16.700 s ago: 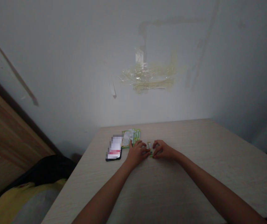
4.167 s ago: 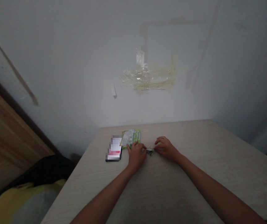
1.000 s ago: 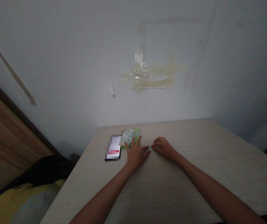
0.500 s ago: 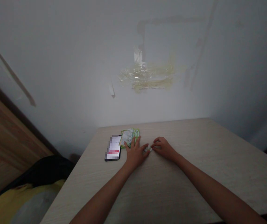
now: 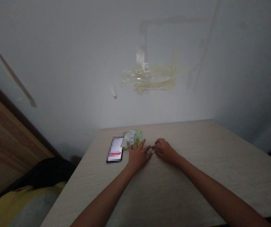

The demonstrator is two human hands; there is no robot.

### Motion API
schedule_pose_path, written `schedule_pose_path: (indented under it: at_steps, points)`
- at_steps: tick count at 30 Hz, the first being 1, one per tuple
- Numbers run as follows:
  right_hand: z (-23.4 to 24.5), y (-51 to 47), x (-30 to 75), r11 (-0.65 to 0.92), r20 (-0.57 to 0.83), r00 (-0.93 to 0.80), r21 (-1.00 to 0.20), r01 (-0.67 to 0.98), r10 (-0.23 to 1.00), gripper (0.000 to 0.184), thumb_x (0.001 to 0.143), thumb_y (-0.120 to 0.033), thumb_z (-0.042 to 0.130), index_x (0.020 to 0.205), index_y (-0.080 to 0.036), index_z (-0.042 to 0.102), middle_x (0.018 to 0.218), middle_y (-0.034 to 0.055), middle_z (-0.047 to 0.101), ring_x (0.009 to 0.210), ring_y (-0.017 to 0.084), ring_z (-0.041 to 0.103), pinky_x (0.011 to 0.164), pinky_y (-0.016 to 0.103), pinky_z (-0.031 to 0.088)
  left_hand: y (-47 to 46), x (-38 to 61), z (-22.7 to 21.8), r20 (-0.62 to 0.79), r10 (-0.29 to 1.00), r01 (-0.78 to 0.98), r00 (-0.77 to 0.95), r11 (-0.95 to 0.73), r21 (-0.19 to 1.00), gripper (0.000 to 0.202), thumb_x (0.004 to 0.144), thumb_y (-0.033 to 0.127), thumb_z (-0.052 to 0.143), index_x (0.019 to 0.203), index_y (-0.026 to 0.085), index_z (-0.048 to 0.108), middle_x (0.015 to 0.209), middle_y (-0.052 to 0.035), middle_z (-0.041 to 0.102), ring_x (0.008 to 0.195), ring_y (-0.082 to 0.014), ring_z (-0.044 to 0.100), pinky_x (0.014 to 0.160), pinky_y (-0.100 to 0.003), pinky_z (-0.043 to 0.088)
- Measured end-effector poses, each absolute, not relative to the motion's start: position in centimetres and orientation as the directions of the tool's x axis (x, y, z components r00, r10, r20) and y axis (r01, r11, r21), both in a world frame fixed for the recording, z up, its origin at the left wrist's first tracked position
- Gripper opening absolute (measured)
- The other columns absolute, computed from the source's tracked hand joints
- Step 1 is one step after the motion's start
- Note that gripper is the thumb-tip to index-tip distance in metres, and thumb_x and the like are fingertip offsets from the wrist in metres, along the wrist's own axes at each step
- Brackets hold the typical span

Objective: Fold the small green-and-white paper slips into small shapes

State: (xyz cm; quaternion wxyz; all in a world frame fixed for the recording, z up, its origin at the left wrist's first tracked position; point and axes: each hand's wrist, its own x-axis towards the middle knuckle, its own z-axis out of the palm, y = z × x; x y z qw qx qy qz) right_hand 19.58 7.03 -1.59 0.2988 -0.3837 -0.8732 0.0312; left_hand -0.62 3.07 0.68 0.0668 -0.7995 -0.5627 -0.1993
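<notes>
Palm down on the table (image 5: 173, 189), my left hand (image 5: 137, 157) has its fingers spread. Some of its fingertips rest at the lower edge of several overlapping green and white printed packets (image 5: 131, 137). A few small whitish pieces (image 5: 151, 150) lie between my two hands, by the thumb and index finger of my left hand; their kind is too small to make out. From the right, my right hand (image 5: 165, 151) reaches in with bent fingers, its fingertips pressed together at the pieces. What those fingertips pinch is partly hidden.
A phone (image 5: 115, 150) with a lit, blurred screen lies left of the packets. Behind the table rises a pale wall (image 5: 78, 78) with peeling clear tape (image 5: 147, 74). To the left are a wooden panel (image 5: 5, 142) and yellow and grey cloth (image 5: 26, 205) below the table's edge.
The fingertips of my right hand have moved slightly left and closer to the small pieces. The left fingers have shifted a little on the packets. The phone stays in place.
</notes>
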Motion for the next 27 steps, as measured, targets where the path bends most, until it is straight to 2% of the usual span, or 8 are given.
schedule_pose_path:
  at_steps: [11,27]
  points:
    - [-1.09,6.9,19.72,0.701,0.55,-0.477,-0.325,0.635,0.686,0.018,0.076,-0.017,0.068,0.092,-0.022,0.075,0.099,0.01,0.059,0.103,0.025,0.051,0.09,0.042,0.044,2.99,-0.56,0.64,0.397,0.875,0.932,0.279,-0.346,0.108,0.037,0.087,0.058,0.049,0.118,0.044,0.062,0.145,0.0011,0.046,0.141,-0.0368,0.023,0.105,-0.071,-0.015]
    - [-1.37,7.41,19.51,0.7,0.571,-0.464,-0.306,0.645,0.677,0.004,0.072,-0.016,0.071,0.074,-0.019,0.073,0.091,0.0088,0.059,0.098,0.024,0.053,0.086,0.039,0.045,2.97,-0.53,0.48,0.402,0.877,0.943,0.263,-0.322,0.085,0.04,0.087,0.062,0.044,0.119,0.045,0.062,0.144,-0.0002,0.047,0.14,-0.037,0.024,0.105,-0.073,-0.008]
